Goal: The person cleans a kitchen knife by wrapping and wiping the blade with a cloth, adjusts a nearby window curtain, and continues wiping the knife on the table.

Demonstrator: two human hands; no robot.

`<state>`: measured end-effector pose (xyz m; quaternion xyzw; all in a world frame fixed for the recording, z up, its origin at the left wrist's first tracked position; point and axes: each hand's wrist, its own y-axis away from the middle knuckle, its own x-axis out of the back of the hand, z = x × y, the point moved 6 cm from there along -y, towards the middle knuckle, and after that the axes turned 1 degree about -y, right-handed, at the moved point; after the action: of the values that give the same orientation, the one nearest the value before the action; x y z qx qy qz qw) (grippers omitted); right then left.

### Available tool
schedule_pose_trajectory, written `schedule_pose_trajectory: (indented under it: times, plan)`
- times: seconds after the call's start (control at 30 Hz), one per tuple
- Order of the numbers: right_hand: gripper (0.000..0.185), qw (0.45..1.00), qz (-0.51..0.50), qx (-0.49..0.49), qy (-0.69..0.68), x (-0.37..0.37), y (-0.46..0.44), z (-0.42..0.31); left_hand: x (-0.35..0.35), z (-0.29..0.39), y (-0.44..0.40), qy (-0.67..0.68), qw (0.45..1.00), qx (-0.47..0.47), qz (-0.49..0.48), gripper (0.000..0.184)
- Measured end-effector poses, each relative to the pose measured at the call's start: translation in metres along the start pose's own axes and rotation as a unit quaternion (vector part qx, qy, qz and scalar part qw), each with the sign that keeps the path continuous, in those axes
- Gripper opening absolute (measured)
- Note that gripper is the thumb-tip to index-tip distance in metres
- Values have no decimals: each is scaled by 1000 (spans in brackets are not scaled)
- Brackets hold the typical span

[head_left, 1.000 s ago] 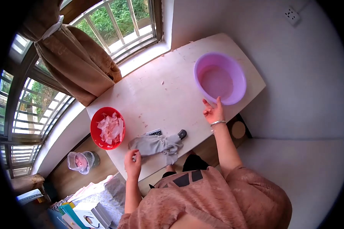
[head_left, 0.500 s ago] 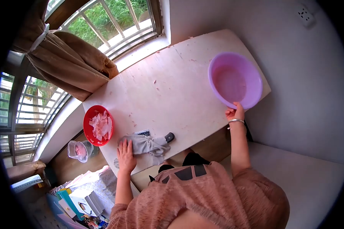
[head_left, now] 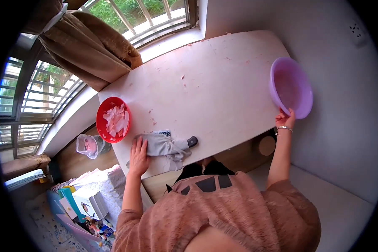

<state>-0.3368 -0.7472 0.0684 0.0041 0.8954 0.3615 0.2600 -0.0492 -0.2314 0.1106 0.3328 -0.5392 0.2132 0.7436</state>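
Note:
My right hand grips the near rim of a purple plastic basin, which stands tilted at the table's right edge. My left hand lies flat, fingers stretched out, on the left end of a crumpled grey cloth. A black, handle-like end with a hole sticks out of the cloth's right side; the rest of it is hidden. Just beyond my left hand sits a red bowl holding pale pink, thin scraps.
Small pink bits are scattered over the white table. A clear plastic bin stands on the floor at left. Boxes and books are piled lower left. A brown curtain hangs by the barred window. A round stool top shows under the table.
My right hand has shifted the purple basin rightward to the table's edge. My left hand remains on the grey cloth. The view has moved slightly.

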Motion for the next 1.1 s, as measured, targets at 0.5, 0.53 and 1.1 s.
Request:
schedule_pose_trajectory:
  times: [0.5,0.53,1.1]
  plan:
    - [67,244,-477,409,739,-151,264,289,-2,6,6,-19,990,-39,137,58]
    - [67,240,-484,407,736,-152,262,297,-4,6,7,-19,990,-31,135,58]
    - [56,261,-395,507,720,-161,159,205,-8,122,-109,70,968,-122,206,47]
